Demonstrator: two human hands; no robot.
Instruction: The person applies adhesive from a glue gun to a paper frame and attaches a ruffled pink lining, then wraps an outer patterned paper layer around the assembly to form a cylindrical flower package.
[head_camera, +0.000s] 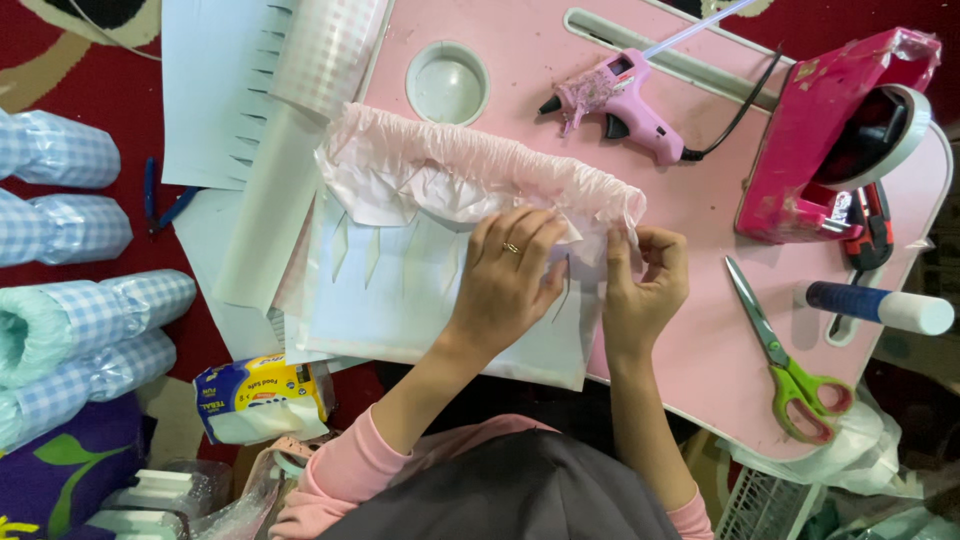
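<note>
– Well, where does the pink ruffled strip (480, 165) sit, and how far along is it?

– It lies mid-frame on the pink surface (700, 330), its long axis running left to right and dipping a little toward the right. Judging by the look of it, most of its length is already gathered along the top edge of the white paper sheet (400, 300); only the right end seems unfinished.

– And the hands?

– The left hand (510, 275) presses flat on the sheet, fingers spread, holding nothing. The right hand (645, 280) has its grip pinched narrow on the strip's right end.

– Tools?

– A pink glue gun (615, 100) lies at the upper centre, nozzle pointing left. Green-handled scissors (790, 365) rest at the lower right.
</note>
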